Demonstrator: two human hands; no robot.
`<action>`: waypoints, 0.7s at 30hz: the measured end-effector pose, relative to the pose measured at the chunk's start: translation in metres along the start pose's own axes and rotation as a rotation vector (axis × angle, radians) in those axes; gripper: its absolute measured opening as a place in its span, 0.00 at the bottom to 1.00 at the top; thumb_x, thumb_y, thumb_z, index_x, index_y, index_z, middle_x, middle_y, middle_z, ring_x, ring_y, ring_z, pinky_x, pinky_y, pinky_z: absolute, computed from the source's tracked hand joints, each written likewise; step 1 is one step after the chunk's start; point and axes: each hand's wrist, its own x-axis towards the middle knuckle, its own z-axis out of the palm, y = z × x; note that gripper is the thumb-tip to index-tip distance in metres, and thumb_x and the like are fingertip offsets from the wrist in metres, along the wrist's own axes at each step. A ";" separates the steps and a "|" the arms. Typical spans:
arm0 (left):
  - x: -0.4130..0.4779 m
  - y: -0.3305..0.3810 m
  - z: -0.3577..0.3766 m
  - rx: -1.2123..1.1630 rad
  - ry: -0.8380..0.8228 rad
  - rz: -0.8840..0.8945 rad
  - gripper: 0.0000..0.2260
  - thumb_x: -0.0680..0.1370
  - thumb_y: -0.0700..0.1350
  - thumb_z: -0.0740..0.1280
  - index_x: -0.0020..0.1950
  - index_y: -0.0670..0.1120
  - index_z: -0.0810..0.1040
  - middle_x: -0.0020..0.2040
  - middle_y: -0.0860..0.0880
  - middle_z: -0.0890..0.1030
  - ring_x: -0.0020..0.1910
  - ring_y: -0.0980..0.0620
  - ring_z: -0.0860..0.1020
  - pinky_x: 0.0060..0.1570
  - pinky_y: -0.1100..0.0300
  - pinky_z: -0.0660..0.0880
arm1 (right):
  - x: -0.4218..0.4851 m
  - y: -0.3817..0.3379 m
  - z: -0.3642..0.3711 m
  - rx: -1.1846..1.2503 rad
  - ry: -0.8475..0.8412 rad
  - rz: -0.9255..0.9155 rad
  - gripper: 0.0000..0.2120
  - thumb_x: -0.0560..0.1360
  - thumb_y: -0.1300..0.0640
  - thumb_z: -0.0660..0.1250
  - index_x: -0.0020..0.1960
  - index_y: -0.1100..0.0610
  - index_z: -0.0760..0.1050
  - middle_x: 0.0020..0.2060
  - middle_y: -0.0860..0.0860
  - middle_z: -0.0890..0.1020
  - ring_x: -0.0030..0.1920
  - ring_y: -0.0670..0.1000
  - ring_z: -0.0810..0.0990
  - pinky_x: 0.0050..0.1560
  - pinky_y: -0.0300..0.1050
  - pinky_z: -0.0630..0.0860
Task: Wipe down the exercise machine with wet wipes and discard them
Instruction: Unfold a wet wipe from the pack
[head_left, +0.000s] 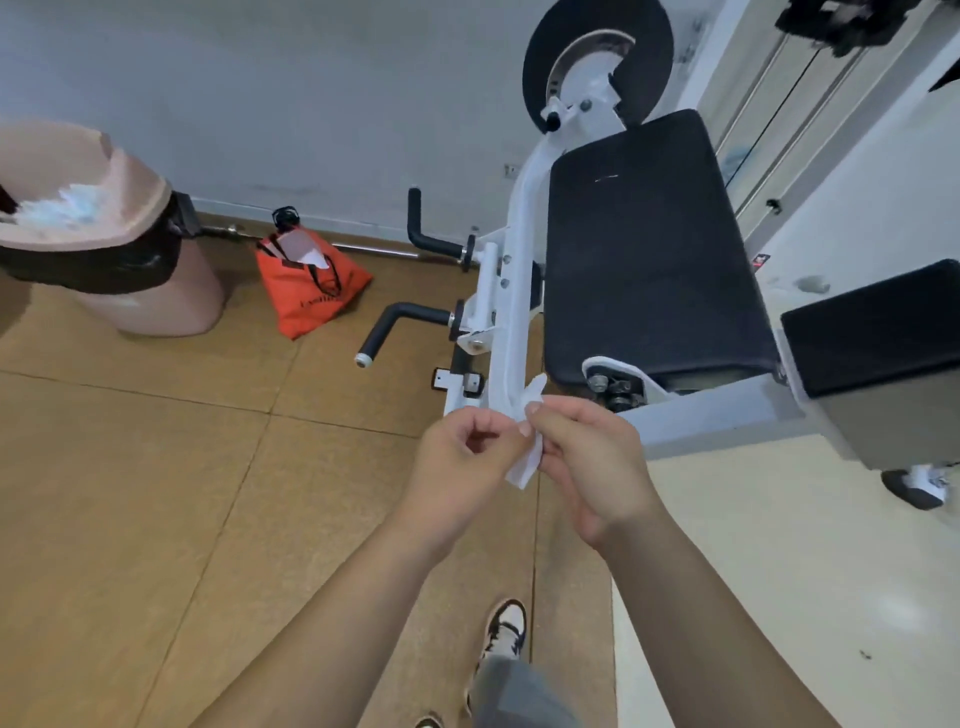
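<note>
Mid-frame, the left hand (467, 457) and right hand (587, 462) are pinching a thin white wet wipe (525, 470) between fingertips. Crumpled white wipes (62, 208) are already lying in the pink plastic bin (150, 208), upper left, so wiping the white-framed, black-padded exercise machine (644, 249) is probably partway through.

Open floor left, machine crowding the right.
Tan tiled floor (156, 493) on the left gives an open run to the pink plastic bin with black liner (171, 306); an orange fabric bag (311, 296) sits near it. Ahead, two black foam handles (410, 313) jut from the white steel frame (514, 312), and the black padded seat (649, 249) walls off the right.
</note>
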 end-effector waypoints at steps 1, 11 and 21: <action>0.014 0.002 -0.002 0.018 -0.012 0.004 0.07 0.75 0.48 0.76 0.48 0.47 0.84 0.46 0.45 0.86 0.49 0.44 0.84 0.51 0.51 0.82 | 0.012 -0.005 0.004 -0.001 0.021 -0.003 0.03 0.79 0.62 0.73 0.51 0.60 0.86 0.48 0.59 0.89 0.52 0.60 0.88 0.58 0.59 0.83; 0.175 0.052 -0.025 0.126 -0.085 0.060 0.09 0.81 0.43 0.70 0.45 0.47 0.88 0.44 0.47 0.87 0.45 0.48 0.84 0.49 0.53 0.80 | 0.162 -0.069 0.043 0.032 0.088 0.051 0.06 0.75 0.62 0.77 0.51 0.63 0.86 0.48 0.61 0.88 0.52 0.62 0.88 0.58 0.58 0.84; 0.318 0.088 -0.045 -0.049 -0.118 -0.260 0.09 0.83 0.44 0.66 0.50 0.46 0.86 0.51 0.46 0.88 0.53 0.43 0.84 0.57 0.49 0.80 | 0.253 -0.099 0.064 0.100 0.279 0.005 0.04 0.79 0.64 0.71 0.51 0.64 0.85 0.47 0.58 0.88 0.47 0.57 0.87 0.47 0.50 0.84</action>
